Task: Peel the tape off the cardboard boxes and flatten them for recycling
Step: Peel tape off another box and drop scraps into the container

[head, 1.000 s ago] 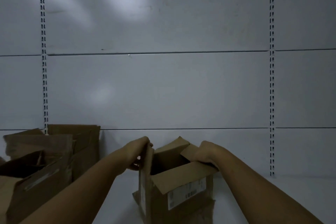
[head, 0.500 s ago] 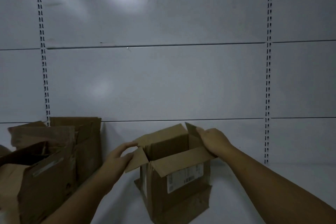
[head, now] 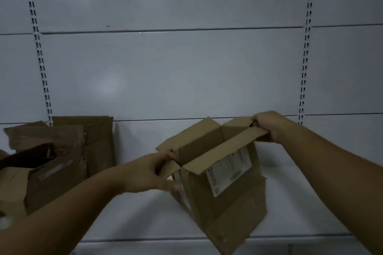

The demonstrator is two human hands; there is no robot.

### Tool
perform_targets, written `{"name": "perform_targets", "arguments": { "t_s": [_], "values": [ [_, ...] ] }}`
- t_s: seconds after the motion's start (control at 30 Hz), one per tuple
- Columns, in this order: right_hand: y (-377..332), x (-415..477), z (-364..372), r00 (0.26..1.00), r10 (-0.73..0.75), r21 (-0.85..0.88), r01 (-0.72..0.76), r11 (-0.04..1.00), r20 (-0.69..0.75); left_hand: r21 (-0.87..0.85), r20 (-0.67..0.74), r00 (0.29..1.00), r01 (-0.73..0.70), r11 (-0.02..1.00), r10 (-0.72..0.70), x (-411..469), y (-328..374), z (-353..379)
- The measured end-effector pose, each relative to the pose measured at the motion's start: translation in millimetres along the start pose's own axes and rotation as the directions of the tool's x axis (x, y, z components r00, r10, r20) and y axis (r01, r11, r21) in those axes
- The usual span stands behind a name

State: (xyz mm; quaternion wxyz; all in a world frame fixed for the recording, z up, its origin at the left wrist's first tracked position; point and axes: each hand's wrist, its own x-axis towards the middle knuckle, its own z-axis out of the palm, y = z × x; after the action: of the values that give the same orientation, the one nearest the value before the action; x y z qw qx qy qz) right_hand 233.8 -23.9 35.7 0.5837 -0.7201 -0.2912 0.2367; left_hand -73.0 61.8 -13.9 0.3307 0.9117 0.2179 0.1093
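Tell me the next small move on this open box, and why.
Probably push the two held corners toward each other to collapse the open cardboard box. The left hand grips its near-left flap, the right hand its far-right flap, top open, box tilted.

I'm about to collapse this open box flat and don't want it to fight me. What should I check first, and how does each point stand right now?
1. Top flaps open: ok. The box stands open, flaps spread.
2. Box empty: ok as far as the inside shows; its floor is hidden.
3. Grip on both sides: ok. The left hand holds the near-left flap, the right hand pinches the far-right flap.
4. Bottom tape removed: cannot tell; the underside faces away.
5. Shipping label still on the front: not ok if it must come off.
6. Room to press down: ok. The white shelf under the box is bare; the other boxes sit apart to the left.
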Motion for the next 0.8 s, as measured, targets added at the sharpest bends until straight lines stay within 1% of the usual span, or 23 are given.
{"name": "perform_targets", "arguments": {
  "t_s": [0.03,0.07,0.1,0.13,0.17,0.2,0.23,0.27,0.3,0.33,0.37,0.4,0.43,0.47,0.53,0.6,0.63,0.7,0.77,0.8],
  "values": [
    [-10.4,-4.8,-1.1,0.999,-0.036,0.022,0.036,0.999,0.016,-0.024,-0.113,0.992,-0.066,0.998,0.063,1.0,-0.6,7.5],
    [-20.6,-9.3,-0.2,0.996,-0.079,0.053,0.077,0.996,0.043,-0.072,-0.213,0.972,-0.113,0.991,0.095,2.8,-1.4,16.1],
    [-29.4,-14.6,1.7,0.988,-0.134,0.092,0.127,0.988,0.073,-0.145,-0.292,0.952,-0.135,0.98,0.088,3.9,-1.8,24.4],
    [-36.2,-18.5,4.7,0.978,-0.181,0.142,0.165,0.976,0.107,-0.236,-0.347,0.936,-0.142,0.961,0.053,4.8,-3.5,31.0],
    [-41.7,-22.7,9.5,0.963,-0.227,0.177,0.202,0.963,0.142,-0.319,-0.362,0.932,-0.126,0.939,0.002,7.9,-4.6,36.3],
    [-43.8,-26.7,15.4,0.945,-0.293,0.152,0.271,0.951,0.149,-0.386,-0.35,0.936,-0.105,0.916,-0.04,10.6,-6.1,40.5],
    [-42.5,-33.0,21.3,0.913,-0.379,0.012,0.381,0.924,0.152,-0.462,-0.31,0.947,-0.076,0.884,-0.081,14.5,-8.9,43.6],
    [-36.8,-38.7,25.3,0.859,-0.479,-0.232,0.511,0.828,0.184,-0.558,-0.264,0.955,-0.035,0.829,-0.137,17.3,-10.7,45.1],
    [-28.7,-43.5,28.4,0.798,-0.537,-0.446,0.601,0.664,0.275,-0.644,-0.209,0.957,0.021,0.765,-0.202,19.1,-13.6,44.2],
    [-19.0,-46.2,30.7,0.76,-0.522,-0.57,0.642,0.513,0.387,-0.707,-0.158,0.954,0.071,0.704,-0.255,17.8,-15.5,42.2],
    [-9.4,-48.5,31.3,0.759,-0.435,-0.639,0.647,0.416,0.485,-0.738,-0.127,0.948,0.106,0.667,-0.29,16.3,-19.0,39.7],
    [-0.3,-47.9,31.4,0.773,-0.326,-0.677,0.635,0.373,0.545,-0.741,-0.108,0.94,0.141,0.657,-0.324,14.2,-23.4,37.8],
    [5.9,-48.2,30.9,0.785,-0.235,-0.7,0.619,0.356,0.574,-0.724,-0.08,0.938,0.178,0.667,-0.337,11.2,-27.4,35.7],
    [8.2,-47.7,30.4,0.796,-0.177,-0.713,0.599,0.365,0.578,-0.704,-0.037,0.94,0.216,0.677,-0.338,8.4,-30.2,33.1],
    [6.7,-45.4,32.2,0.812,-0.134,-0.721,0.569,0.396,0.568,-0.671,0.08,0.941,0.295,0.68,-0.33,7.2,-32.4,25.3],
    [6.5,-41.1,38.3,0.818,-0.118,-0.721,0.557,0.413,0.564,-0.645,0.134,0.923,0.358,0.675,-0.361,10.3,-37.8,18.3],
    [8.2,-39.2,42.4,0.821,-0.108,-0.724,0.55,0.417,0.561,-0.629,0.137,0.91,0.385,0.675,-0.391,11.2,-41.8,16.3],
    [12.2,-35.6,50.3,0.822,-0.095,-0.731,0.547,0.408,0.562,-0.534,0.075,0.9,0.4,0.745,-0.429,13.4,-51.1,15.0],
    [13.3,-31.9,57.8,0.817,-0.083,-0.739,0.555,0.382,0.571,-0.427,-0.056,0.906,0.358,0.83,-0.419,17.5,-58.7,13.2],
    [11.0,-31.7,61.3,0.818,-0.08,-0.745,0.556,0.368,0.57,-0.402,-0.141,0.902,0.325,0.856,-0.409,20.3,-60.2,11.5]
  ]
}}
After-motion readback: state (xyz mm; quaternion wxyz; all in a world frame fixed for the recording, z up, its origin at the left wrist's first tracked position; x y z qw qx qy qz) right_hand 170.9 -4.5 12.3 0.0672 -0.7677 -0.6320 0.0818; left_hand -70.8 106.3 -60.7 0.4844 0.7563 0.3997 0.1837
